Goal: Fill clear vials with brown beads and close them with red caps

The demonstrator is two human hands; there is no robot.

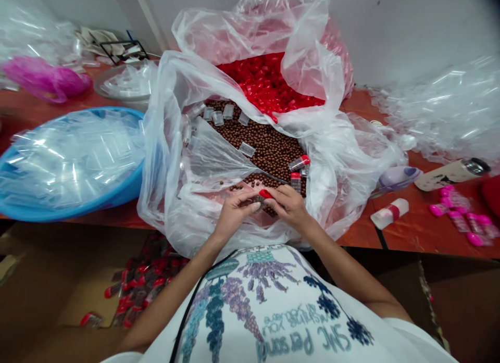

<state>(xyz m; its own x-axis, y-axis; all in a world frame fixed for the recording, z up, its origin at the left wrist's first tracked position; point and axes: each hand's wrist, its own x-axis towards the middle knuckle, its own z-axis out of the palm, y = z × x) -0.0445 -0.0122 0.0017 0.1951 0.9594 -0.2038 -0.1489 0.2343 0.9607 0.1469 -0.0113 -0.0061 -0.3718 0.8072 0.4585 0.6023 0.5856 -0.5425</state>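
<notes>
Over the near edge of a plastic bag (164, 144), my two hands meet at one small bottle. My left hand (238, 209) is closed around its clear body, mostly hidden by the fingers. My right hand (289, 204) pinches the red cap (265, 194) on its end. Small brown balls (269, 147) fill the bag in front of them. Two red-capped bottles (299, 163) and several uncapped clear bottles (247, 149) lie on the balls. A clear plastic sheet (219, 152) spreads over the left part.
Behind is a bag of red caps (269, 82). On the left stands a blue basin (78, 212) of clear plastic pieces. Below sits a cardboard box with filled red-capped bottles (144, 285). A drink flask (449, 174) and pink-capped bottles (469, 217) lie right.
</notes>
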